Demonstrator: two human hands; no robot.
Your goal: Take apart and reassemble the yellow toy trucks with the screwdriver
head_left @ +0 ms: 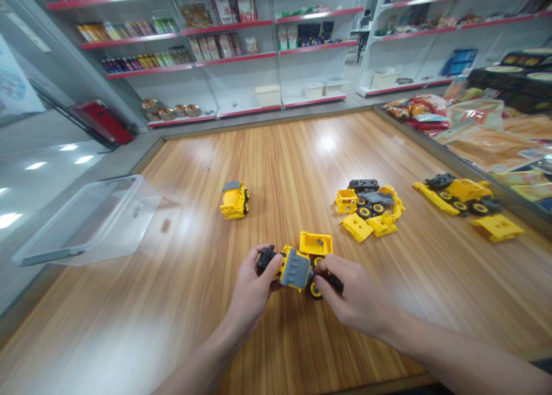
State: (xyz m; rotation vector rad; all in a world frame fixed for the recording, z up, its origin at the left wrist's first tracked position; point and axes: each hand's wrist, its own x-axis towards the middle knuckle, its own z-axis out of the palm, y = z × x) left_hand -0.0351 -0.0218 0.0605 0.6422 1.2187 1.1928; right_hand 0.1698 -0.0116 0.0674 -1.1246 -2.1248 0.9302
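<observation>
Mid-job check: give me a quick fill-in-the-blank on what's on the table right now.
1. The left hand and right hand both hold one toy truck, coloured grey and ____.
2. The clear plastic bin sits on the person's ____ side.
3. The pile of loose parts lies on a tabletop with a ____ grain.

Missing words: yellow; left; wood.

Three toy trucks [234,200] [295,268] [459,192]; one parts pile [370,210]; one clear bin [92,219]
</observation>
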